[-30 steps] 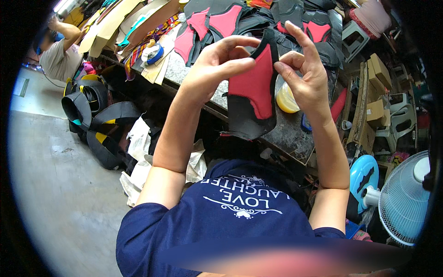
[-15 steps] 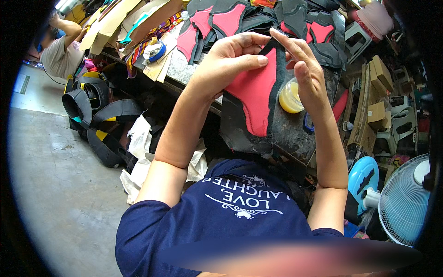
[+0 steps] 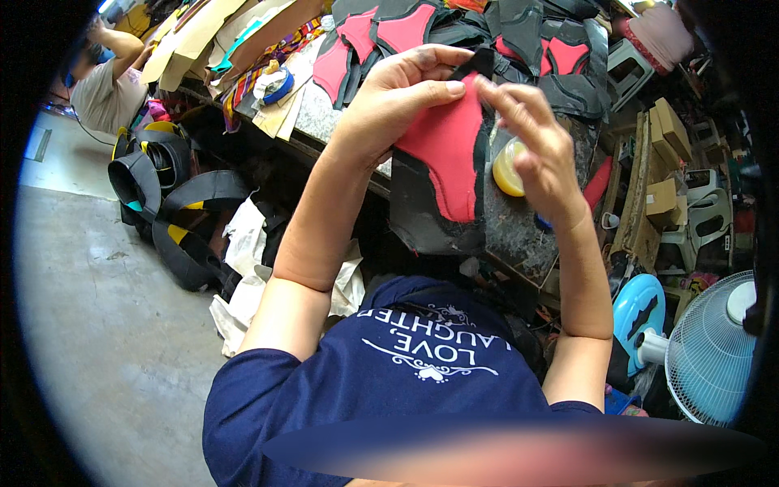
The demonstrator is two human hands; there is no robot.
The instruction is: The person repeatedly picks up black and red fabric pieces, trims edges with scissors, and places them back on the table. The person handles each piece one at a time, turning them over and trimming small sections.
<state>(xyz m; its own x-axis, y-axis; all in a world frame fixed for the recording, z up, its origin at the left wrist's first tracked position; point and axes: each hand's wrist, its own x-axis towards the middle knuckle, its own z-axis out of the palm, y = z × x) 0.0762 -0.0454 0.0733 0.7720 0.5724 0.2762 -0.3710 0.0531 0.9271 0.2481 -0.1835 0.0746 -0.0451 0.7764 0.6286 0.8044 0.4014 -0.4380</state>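
Note:
A red-and-black fabric cutout [image 3: 449, 154] hangs over the table's near end, its wide red panel edged in black. My left hand [image 3: 414, 89] pinches its upper part between thumb and fingers. Beside its upper right edge is my right hand [image 3: 531, 130], fingers stretched out and thumb apart, slightly blurred; its fingertips are at or touching the edge. Just below that hand stands a clear jar of yellow liquid [image 3: 508, 172], partly covered by it. Under the cutout lies a black sheet-like piece [image 3: 418, 215].
Similar red-and-black pieces [image 3: 406, 28] are piled at the table's far side. A blue tape roll [image 3: 278, 87] sits left, near cardboard sheets [image 3: 219, 40]. Black bands [image 3: 187, 235] lie at the lower left. A fan [image 3: 714, 349] stands at the right. Another person [image 3: 109, 93] is at far left.
My right hand has turned and curled slightly, its fingertips moving down along the cutout's edge. The cutout's lower end has risen a little. My left hand keeps its grip.

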